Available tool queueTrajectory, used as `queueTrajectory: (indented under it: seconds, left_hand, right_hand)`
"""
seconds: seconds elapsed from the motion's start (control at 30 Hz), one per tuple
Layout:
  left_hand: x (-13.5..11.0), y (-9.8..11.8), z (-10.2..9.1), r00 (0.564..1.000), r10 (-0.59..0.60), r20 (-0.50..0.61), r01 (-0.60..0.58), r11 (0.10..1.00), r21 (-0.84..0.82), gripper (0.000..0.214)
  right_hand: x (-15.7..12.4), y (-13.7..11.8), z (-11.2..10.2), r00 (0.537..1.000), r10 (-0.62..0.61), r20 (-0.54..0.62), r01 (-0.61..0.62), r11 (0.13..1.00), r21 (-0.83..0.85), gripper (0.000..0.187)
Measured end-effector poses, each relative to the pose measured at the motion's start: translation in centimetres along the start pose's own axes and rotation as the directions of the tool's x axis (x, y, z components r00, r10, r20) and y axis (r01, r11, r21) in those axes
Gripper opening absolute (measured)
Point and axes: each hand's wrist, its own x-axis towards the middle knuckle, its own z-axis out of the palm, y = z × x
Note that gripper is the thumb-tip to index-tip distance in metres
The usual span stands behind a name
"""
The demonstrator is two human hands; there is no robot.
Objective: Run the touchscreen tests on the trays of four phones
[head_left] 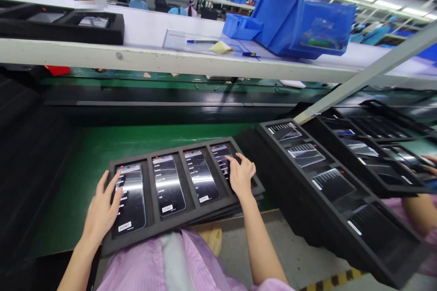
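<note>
A black foam tray (pixel 149 231) lies in front of me on a green belt, with several phones in its slots, screens lit. My left hand (pixel 102 207) rests with spread fingers on the leftmost phone (pixel 131 202), thumb on its screen. My right hand (pixel 241 173) lies over the rightmost phone (pixel 220 157), index finger touching the screen. Two more phones (pixel 168 184) sit between them. Both hands hold nothing.
A second, longer black tray (pixel 300 200) with phones stands tilted at the right, more trays (pixel 375 145) behind it. Another person's arm (pixel 418 211) shows at the right edge. A white shelf (pixel 170 61) above carries blue bins (pixel 293 22), a pen and another black tray (pixel 61 25).
</note>
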Motion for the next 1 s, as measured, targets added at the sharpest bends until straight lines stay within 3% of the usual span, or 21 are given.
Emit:
queueTrajectory:
  seconds: [0.33, 0.6, 0.77, 1.0]
  left_hand:
    - [0.2, 0.2, -0.1, 0.999, -0.027, 0.021, 0.027, 0.999, 0.043, 0.057]
    - [0.1, 0.2, 0.0, 1.0, -0.027, 0.012, 0.027, 1.0, 0.004, 0.057]
    - [0.0, 0.3, 0.1, 0.998, -0.052, 0.027, 0.053, 0.998, -0.026, 0.058]
    - [0.0, 0.3, 0.1, 0.999, -0.032, -0.009, 0.031, 0.997, -0.069, 0.053]
  right_hand:
    - [1.6, -0.9, 1.3, 0.991, -0.075, 0.109, 0.084, 0.993, -0.079, 0.052]
    - [1.2, -2.7, 0.9, 0.985, -0.129, 0.119, 0.141, 0.985, -0.101, 0.047]
    - [0.0, -5.5, 0.9, 0.948, -0.26, 0.182, 0.271, 0.962, -0.042, 0.043]
    - [-0.4, -7.6, 1.5, 0.898, -0.315, 0.307, 0.347, 0.937, -0.053, 0.04]
